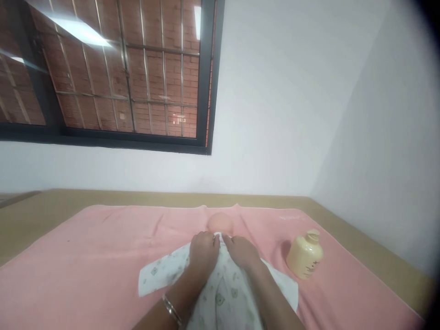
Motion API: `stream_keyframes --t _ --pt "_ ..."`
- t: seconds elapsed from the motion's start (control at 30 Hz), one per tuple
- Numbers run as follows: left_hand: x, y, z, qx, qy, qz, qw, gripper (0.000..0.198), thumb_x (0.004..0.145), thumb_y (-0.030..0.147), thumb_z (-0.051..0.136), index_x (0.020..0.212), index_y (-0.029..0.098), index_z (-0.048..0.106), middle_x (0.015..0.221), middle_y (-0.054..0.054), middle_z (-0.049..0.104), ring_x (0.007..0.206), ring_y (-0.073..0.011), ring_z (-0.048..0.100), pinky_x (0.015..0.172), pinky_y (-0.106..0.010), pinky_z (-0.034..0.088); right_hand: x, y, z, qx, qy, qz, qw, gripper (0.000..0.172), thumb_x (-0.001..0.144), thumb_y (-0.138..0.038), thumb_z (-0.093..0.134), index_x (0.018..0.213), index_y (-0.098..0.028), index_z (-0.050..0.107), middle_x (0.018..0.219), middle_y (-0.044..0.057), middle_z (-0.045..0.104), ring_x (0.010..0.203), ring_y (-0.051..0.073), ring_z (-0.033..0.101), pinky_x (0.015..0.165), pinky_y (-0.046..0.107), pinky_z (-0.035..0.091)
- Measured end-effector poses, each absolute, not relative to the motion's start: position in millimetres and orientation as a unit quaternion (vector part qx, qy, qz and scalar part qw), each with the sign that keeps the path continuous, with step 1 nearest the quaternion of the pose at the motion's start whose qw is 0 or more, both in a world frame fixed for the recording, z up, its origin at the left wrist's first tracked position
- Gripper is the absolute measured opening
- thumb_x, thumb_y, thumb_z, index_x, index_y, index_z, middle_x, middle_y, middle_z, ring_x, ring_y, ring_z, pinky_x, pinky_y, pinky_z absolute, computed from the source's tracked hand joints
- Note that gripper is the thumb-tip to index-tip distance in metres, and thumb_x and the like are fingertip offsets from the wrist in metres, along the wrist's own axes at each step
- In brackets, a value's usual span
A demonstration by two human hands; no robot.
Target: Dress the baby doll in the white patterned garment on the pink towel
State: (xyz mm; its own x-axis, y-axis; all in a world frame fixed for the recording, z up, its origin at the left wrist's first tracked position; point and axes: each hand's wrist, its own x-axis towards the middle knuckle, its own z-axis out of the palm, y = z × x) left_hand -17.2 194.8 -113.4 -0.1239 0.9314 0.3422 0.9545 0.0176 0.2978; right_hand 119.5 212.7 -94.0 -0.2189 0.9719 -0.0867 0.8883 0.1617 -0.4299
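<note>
A small white garment with a printed pattern (220,298) lies at the bottom centre, its two sleeves spread out to the sides. My left hand (204,250), below a silver bangle-like band on the wrist, grips the garment near its neckline. Close beside it, my right hand (242,250) pinches the same neckline from the other side. Just beyond both hands is a round, skin-toned shape (220,222), like a doll's head, partly hidden by the garment. Whatever the garment covers is hidden.
A pink cloth (113,243) is spread over a tan surface (137,197). On the cloth at the right stands a cream-yellow bottle (305,256). Behind rise a white wall (268,101) and a dark-framed barred window (137,142).
</note>
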Motion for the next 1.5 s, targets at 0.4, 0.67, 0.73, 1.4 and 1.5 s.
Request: stream_keyframes --t 0.4,0.67,0.73,1.4,1.5 --pt "-21 195 -114 -0.661 -0.710 -0.242 -0.009 0.042 0.089 0.038 0.031 0.076 0.016 0.065 0.081 -0.008 0.067 0.082 -0.0190 0.058 0.071 -0.028 0.035 119 210 -91 -0.619 -0.752 0.197 0.108 0.074 0.090 -0.059 0.010 0.100 -0.012 0.067 0.100 0.017 0.065 0.092 0.027 0.060 0.076 0.035 0.041" --pt "-28 201 -112 -0.650 -0.730 -0.202 -0.061 0.052 0.089 0.046 0.026 0.077 0.015 0.064 0.080 -0.010 0.066 0.073 -0.0196 0.059 0.062 -0.028 0.035 127 204 -78 -0.568 -0.788 0.196 0.135 0.076 0.090 -0.059 0.008 0.095 -0.012 0.067 0.095 0.017 0.066 0.087 0.025 0.060 0.071 0.031 0.041" --pt "-29 202 -115 -0.645 -0.732 -0.201 -0.084 0.055 0.089 0.049 0.024 0.074 0.015 0.065 0.079 -0.010 0.065 0.071 -0.0192 0.058 0.060 -0.027 0.034 123 201 -76 -0.572 -0.789 0.176 0.136 0.077 0.090 -0.059 0.006 0.095 -0.013 0.067 0.095 0.017 0.066 0.086 0.025 0.060 0.072 0.032 0.040" --pt "-24 195 -116 -0.657 -0.709 -0.256 -0.011 0.042 0.088 0.038 0.032 0.072 0.016 0.065 0.078 -0.008 0.066 0.076 -0.0173 0.057 0.067 -0.026 0.034 127 213 -87 -0.587 -0.769 0.229 0.108 0.074 0.090 -0.060 0.011 0.101 -0.012 0.066 0.102 0.017 0.065 0.091 0.026 0.061 0.075 0.034 0.042" --pt "-26 196 -115 -0.652 -0.716 -0.247 -0.036 0.046 0.089 0.040 0.029 0.075 0.016 0.066 0.080 -0.009 0.067 0.074 -0.0180 0.057 0.065 -0.026 0.034 124 208 -87 -0.589 -0.775 0.199 0.116 0.074 0.090 -0.059 0.009 0.098 -0.013 0.067 0.100 0.017 0.065 0.091 0.026 0.060 0.077 0.035 0.042"
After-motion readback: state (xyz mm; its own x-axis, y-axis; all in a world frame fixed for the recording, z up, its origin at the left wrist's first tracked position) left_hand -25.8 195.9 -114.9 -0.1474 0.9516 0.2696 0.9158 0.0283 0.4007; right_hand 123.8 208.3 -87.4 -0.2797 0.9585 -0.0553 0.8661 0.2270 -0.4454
